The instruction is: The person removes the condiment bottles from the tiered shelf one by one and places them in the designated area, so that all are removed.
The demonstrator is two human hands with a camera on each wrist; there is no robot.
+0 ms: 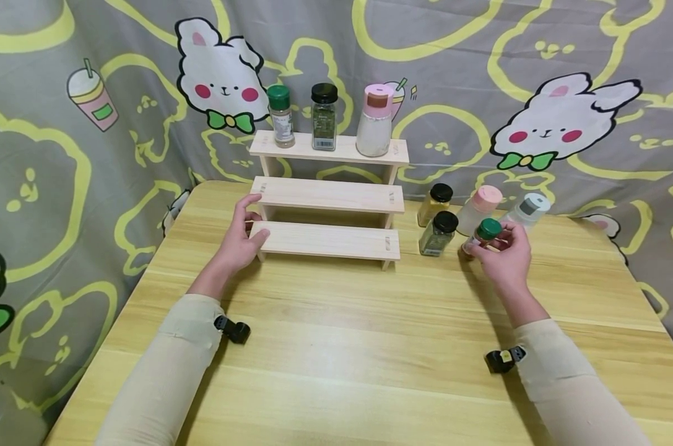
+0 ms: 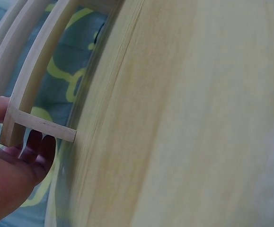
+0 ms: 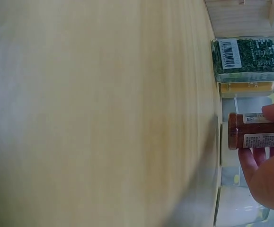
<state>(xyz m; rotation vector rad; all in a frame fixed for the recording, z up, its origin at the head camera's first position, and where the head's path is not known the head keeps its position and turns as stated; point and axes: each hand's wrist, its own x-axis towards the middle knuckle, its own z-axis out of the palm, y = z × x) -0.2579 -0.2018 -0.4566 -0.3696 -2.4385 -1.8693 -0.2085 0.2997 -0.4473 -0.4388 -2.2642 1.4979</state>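
My left hand (image 1: 239, 240) grips the left end of a three-step wooden spice rack (image 1: 325, 240). Its thumb lies on the lowest step, and in the left wrist view the fingers curl behind the end piece (image 2: 44, 126). At the right, my right hand (image 1: 506, 254) holds a small spice jar (image 3: 257, 131) with reddish-brown contents and a green cap (image 1: 489, 229), thumb on one side and fingers on the other. Beside it stand a black-capped jar of green herbs (image 1: 438, 234), a black-capped jar of yellow powder (image 1: 434, 204), a pink-capped bottle (image 1: 483, 201) and a grey-capped bottle (image 1: 528, 210).
The rack's top step holds a green-capped jar (image 1: 282, 118), a black-capped herb jar (image 1: 324, 118) and a pink-capped shaker of white grains (image 1: 376, 122). A patterned grey curtain (image 1: 442, 80) hangs behind the wooden table (image 1: 325, 347).
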